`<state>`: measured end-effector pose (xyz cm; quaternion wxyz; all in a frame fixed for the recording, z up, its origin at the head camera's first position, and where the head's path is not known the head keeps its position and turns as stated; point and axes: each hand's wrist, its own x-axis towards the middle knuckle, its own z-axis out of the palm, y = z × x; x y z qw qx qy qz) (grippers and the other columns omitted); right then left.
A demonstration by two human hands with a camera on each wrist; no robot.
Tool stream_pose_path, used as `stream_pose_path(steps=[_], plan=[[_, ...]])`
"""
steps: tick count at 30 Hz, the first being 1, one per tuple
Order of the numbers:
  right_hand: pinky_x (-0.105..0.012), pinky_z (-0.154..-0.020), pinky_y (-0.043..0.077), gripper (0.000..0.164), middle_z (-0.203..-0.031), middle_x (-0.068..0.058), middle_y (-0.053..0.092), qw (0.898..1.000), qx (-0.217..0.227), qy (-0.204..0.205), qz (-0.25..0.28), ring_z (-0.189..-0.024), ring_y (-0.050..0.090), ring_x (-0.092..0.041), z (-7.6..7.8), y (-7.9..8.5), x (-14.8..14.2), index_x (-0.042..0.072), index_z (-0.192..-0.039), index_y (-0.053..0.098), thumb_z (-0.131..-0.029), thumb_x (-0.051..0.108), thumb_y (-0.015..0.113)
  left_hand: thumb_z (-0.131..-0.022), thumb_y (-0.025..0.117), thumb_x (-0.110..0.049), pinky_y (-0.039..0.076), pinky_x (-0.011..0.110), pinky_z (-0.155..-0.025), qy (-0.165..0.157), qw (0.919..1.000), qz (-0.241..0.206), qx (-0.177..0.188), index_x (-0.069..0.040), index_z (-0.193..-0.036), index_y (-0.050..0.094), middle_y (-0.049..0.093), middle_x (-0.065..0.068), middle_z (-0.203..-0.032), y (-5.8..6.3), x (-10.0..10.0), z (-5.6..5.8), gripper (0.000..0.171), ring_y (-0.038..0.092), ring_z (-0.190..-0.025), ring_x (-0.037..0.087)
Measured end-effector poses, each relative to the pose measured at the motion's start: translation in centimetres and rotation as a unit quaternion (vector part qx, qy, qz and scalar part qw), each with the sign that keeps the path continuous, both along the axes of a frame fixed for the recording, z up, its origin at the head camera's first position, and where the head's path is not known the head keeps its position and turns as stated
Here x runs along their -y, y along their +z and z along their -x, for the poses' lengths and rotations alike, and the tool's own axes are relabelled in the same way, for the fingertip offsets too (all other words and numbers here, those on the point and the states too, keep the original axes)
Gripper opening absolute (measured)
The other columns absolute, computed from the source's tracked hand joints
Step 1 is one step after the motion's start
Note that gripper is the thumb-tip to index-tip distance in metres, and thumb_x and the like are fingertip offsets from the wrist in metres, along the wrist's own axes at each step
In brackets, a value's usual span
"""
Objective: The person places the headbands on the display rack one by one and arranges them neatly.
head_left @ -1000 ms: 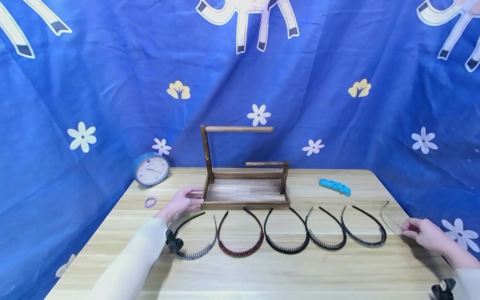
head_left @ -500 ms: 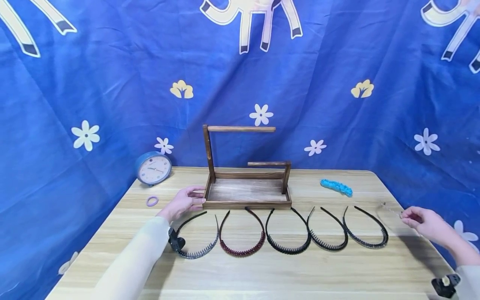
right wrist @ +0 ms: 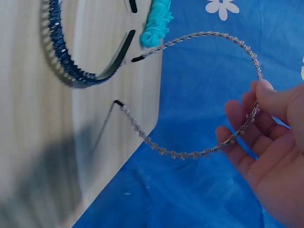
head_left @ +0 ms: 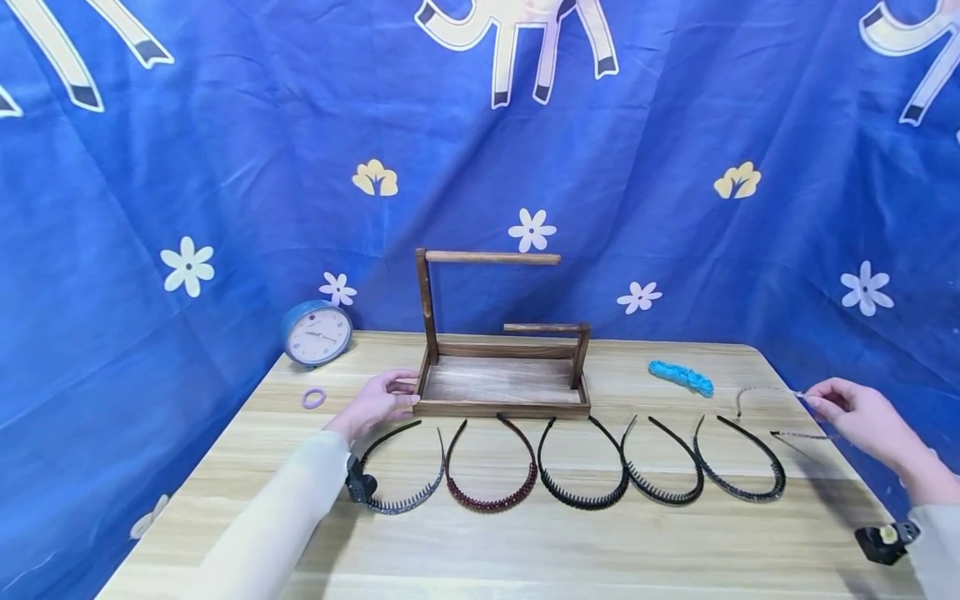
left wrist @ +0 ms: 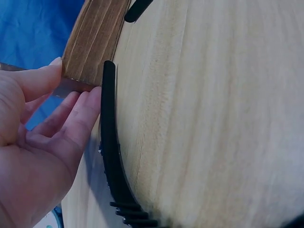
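My left hand (head_left: 381, 404) holds the left end of a wooden stand (head_left: 502, 410), a shallow tray with two posts and two bars. In the left wrist view the thumb lies at its upper edge and the fingertips against its end. A thin silver beaded headband (right wrist: 183, 155) is in my right hand (head_left: 862, 417), pinched at its curved middle between thumb and fingers. Its two black tips point left, close over the table's right side. Nearest it lies a dark glittery headband (head_left: 750, 492). Beside my left wrist is a grey toothed headband (head_left: 405, 505).
A dark red headband (head_left: 491, 505) and two black ones, including a black toothed headband (head_left: 588, 502), complete the row before the stand. A blue alarm clock (head_left: 318, 335) and purple ring (head_left: 313, 398) are at left, a turquoise fuzzy band (head_left: 681, 377) at right.
My right hand has lifted the silver headband from the table's right side and turned it, tips now pointing left. My left hand stays on the stand. The head view has shifted slightly.
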<state>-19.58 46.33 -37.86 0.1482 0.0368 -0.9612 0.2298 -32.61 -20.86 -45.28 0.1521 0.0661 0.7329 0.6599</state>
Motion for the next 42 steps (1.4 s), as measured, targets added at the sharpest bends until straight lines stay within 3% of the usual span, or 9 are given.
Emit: stream_pose_path(steps=[7,13,25,34,38,42], plan=[[-0.023,-0.047,0.044,0.016,-0.075,-0.010,0.063,1.000,-0.005,-0.002,-0.002,-0.061,0.051,0.001,1.1,1.7,0.7,-0.001,-0.093,0.058,-0.096,0.014,0.052,-0.088,0.054,0.008,0.049,0.045,-0.090,0.003,1.0000,-0.002,-0.002,0.003,-0.140,0.031,0.038,0.031,-0.129,0.0,0.1,-0.2,0.057,0.049,-0.109,0.036],[-0.021,-0.048,0.043,0.018,-0.071,-0.006,0.062,1.000,-0.014,0.004,-0.001,-0.059,0.051,-0.001,2.0,3.3,1.5,-0.001,-0.093,0.058,-0.096,0.015,0.052,-0.088,0.054,0.008,0.049,0.046,-0.091,0.001,1.0000,0.001,-0.008,0.003,-0.139,0.031,0.038,0.031,-0.128,0.0,0.0,-0.2,0.057,0.048,-0.109,0.037],[-0.026,-0.046,0.041,0.032,-0.071,-0.006,0.056,0.999,-0.007,0.005,0.047,-0.059,0.049,-0.015,3.5,5.6,4.5,0.001,-0.100,0.059,-0.097,0.031,0.049,-0.088,0.054,0.008,0.051,0.043,-0.089,-0.002,0.9998,0.009,-0.017,0.003,-0.140,0.031,0.037,0.031,-0.132,-0.4,0.0,-0.3,0.058,0.050,-0.109,0.038],[-0.025,-0.051,0.049,0.037,-0.077,-0.008,0.063,0.995,0.006,-0.005,0.097,-0.064,0.057,-0.013,5.5,7.1,8.4,-0.004,-0.105,0.062,-0.095,0.030,0.052,-0.087,0.054,0.008,0.051,0.043,-0.088,0.001,0.9995,0.006,-0.032,0.002,-0.140,0.031,0.039,0.031,-0.130,-0.5,0.2,-0.4,0.058,0.052,-0.106,0.036],[-0.025,-0.058,0.056,0.034,-0.075,0.003,0.063,0.983,0.036,-0.005,0.180,-0.064,0.061,-0.010,6.3,7.1,9.9,-0.009,-0.108,0.058,-0.095,0.022,0.055,-0.088,0.053,0.009,0.050,0.044,-0.089,-0.001,0.9993,0.007,-0.037,0.003,-0.140,0.030,0.037,0.032,-0.130,-0.5,0.1,-0.7,0.057,0.051,-0.106,0.037],[-0.027,-0.065,0.058,0.037,-0.073,0.011,0.061,0.957,0.075,-0.007,0.279,-0.065,0.063,-0.010,6.7,6.8,10.9,-0.015,-0.115,0.050,-0.093,0.013,0.056,-0.089,0.051,0.009,0.049,0.047,-0.091,-0.005,0.9993,0.004,-0.038,0.004,-0.140,0.029,0.036,0.033,-0.131,-0.4,0.0,-0.8,0.056,0.048,-0.109,0.041]])
